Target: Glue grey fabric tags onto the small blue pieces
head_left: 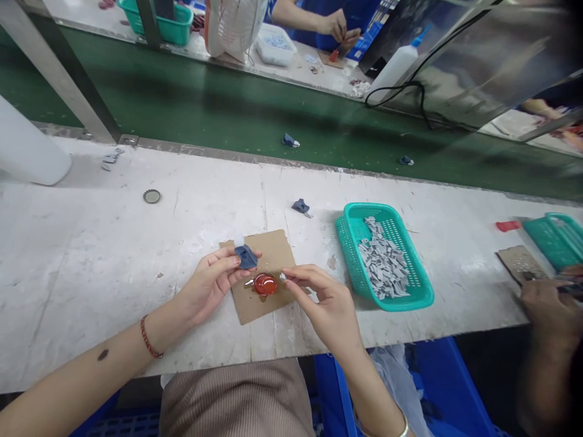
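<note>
My left hand point(214, 279) pinches a small dark blue plastic part point(246, 257) with a whitish tip, above a piece of cardboard point(248, 309). Between the thumb and fingertips of my right hand point(325, 300) is a small light grey piece point(283, 277). On the cardboard, between the two hands, lies a small round red dish point(265, 284) with a glossy surface and wet spots around it. To the right of my right hand stands a green basket point(348, 255) holding many small grey pieces point(385, 264).
Another dark blue part point(301, 206) lies behind the cardboard, and a bottle cap point(152, 196) farther left. Two more blue parts point(290, 140) rest on the green belt. A white bottle point(394, 70) stands beyond it. Co-workers' hands point(339, 27) show across and at right.
</note>
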Motion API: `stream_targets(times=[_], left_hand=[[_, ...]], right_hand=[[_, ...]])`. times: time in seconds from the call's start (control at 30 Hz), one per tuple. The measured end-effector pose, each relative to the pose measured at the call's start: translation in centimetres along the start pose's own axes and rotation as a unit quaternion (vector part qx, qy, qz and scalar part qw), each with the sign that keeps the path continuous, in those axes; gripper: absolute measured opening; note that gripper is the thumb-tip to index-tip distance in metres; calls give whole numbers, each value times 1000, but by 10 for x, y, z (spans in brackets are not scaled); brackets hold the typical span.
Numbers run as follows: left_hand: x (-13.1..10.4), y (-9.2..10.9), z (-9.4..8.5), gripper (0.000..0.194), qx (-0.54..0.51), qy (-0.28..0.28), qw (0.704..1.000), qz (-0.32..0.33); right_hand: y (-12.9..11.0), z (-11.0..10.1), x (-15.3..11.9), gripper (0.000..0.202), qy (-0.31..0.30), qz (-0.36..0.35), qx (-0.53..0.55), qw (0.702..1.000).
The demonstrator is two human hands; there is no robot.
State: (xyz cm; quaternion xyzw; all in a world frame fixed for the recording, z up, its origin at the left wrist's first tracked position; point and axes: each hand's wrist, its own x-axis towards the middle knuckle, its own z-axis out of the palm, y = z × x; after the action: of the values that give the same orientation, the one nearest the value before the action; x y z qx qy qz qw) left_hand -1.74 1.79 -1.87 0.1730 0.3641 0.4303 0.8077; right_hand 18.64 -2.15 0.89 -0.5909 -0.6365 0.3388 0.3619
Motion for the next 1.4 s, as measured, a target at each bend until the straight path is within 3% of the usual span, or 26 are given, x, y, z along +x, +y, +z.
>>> stream_targets(times=[0.17, 0.63, 0.77, 0.87, 1.03, 1.2, 1.4], left_hand=[[-1, 2, 2, 12, -31, 21, 999, -6], [1, -3, 0, 23, -42, 2, 999, -20], [0, -2, 1, 25, -34, 3, 999, -15], [-2, -1, 2, 25, -12, 0, 1000, -9], [-9, -1, 6, 20, 40, -29, 999, 14], [-15, -2, 9, 20, 47, -65, 996, 33], [-16, -4, 7, 20, 51, -66, 995, 52]], right_hand=[[-3, 7, -4, 10, 3, -13, -10, 1000], [-12, 13, -4, 13, -28, -71, -66, 995], [-13, 10, -3, 13, -20, -32, -33, 999], [-14, 5, 0, 8, -14, 61, 73, 995], [-20, 2, 10, 12, -2, 192, 275, 942], [-36, 6, 19, 11, -18, 167, 290, 942], [-48, 11, 21, 10, -47, 147, 278, 948]])
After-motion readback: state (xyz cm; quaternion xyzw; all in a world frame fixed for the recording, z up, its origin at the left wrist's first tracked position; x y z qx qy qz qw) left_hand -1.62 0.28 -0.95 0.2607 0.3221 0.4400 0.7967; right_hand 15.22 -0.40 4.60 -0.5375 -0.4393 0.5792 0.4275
